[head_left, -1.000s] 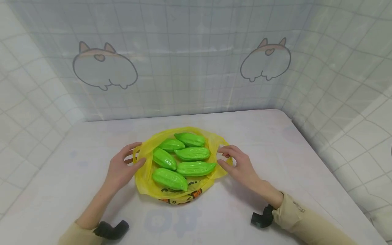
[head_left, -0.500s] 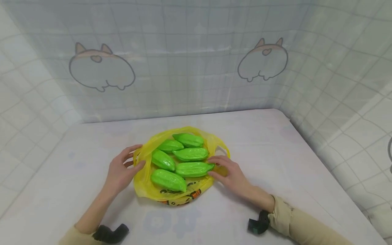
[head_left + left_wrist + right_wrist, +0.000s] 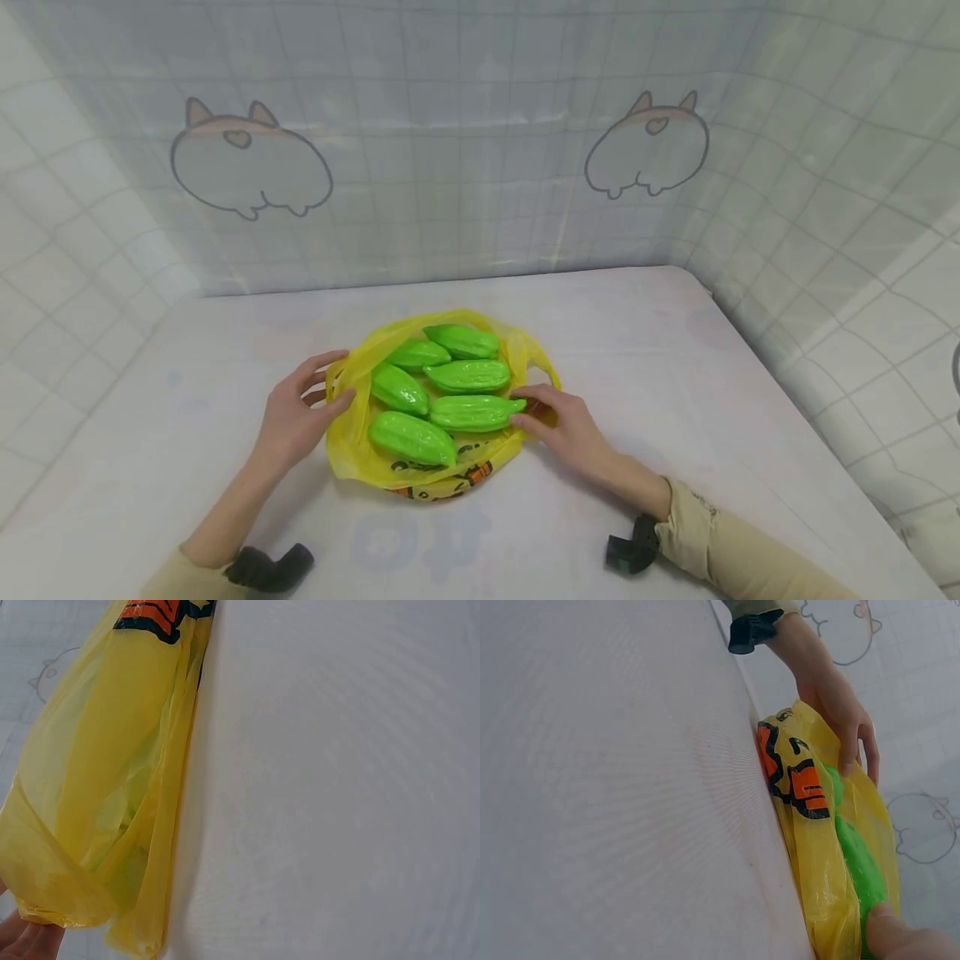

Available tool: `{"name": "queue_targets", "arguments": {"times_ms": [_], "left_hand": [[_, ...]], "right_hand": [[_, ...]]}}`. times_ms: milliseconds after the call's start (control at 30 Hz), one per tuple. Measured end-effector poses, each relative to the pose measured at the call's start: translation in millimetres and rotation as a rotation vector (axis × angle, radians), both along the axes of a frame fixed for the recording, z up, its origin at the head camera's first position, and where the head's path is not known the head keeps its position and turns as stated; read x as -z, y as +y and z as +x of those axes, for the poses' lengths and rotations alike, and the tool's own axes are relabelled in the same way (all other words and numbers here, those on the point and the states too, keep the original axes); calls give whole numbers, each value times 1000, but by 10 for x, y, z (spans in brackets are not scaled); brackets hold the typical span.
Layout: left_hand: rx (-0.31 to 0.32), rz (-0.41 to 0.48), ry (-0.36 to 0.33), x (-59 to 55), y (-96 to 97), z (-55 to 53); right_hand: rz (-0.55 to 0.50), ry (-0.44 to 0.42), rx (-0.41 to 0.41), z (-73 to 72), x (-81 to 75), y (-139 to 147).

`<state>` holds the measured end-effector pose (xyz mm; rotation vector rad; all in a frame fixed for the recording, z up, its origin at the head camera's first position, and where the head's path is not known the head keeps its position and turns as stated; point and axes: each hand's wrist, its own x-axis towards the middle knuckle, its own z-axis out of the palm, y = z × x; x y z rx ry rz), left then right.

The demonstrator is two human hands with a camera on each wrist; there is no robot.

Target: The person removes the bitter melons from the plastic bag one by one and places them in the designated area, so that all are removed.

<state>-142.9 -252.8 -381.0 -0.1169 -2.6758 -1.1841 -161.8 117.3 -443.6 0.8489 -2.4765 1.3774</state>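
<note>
A yellow plastic bag point(image 3: 356, 433) lies with its mouth spread wide on the table. Inside are several glossy green ridged bitter melons, one at the front left point(image 3: 412, 437). My left hand point(image 3: 300, 412) grips the bag's left edge, thumb at the rim and fingers behind it; its fingertips point(image 3: 34, 937) show under the plastic in the left wrist view. At the bag's right side my right hand point(image 3: 562, 425) pinches the pointed tip of the right-hand bitter melon point(image 3: 476, 413). The right wrist view shows the thumb point(image 3: 889, 930) against a bitter melon point(image 3: 859, 859).
A white cloth covers the table point(image 3: 645, 350), with a pale blue print near the front. Behind and at both sides hang pale grid-patterned curtains point(image 3: 457, 183) bearing corgi drawings. Black curved pieces sit at both wrists, one at the left point(image 3: 270, 568).
My right hand has left the bag's right handle and moved left to the tip of a bitter melon, the handle loop staying behind. The left hand keeps its hold on the bag.
</note>
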Motion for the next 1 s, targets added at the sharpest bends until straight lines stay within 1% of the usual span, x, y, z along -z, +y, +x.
{"name": "queue_targets", "arguments": {"times_ms": [167,367,633,733,767,967,1000], "left_hand": [[7,-1,12,-15,-1,-15],[6,7,-4,-8,-6,1],[3,-5,11,-41,-8,12],[3,-2,3,-46,-10,11],[2,-5,1,-45,-10,11],[5,-8,2,-32,-14,9],[6,-8,2,-30,-16,9]], "right_hand": [[-25,-48,16,-6,-20,16],[-90,-84,5,1,-4,35],[-157,-130,1,-7,-10,27],[-169,-137,16,-5,-10,28],[-169,-143,30,10,-36,19],[-210,-164,102,25,-65,32],[-226,-165,103,10,-41,47]]}}
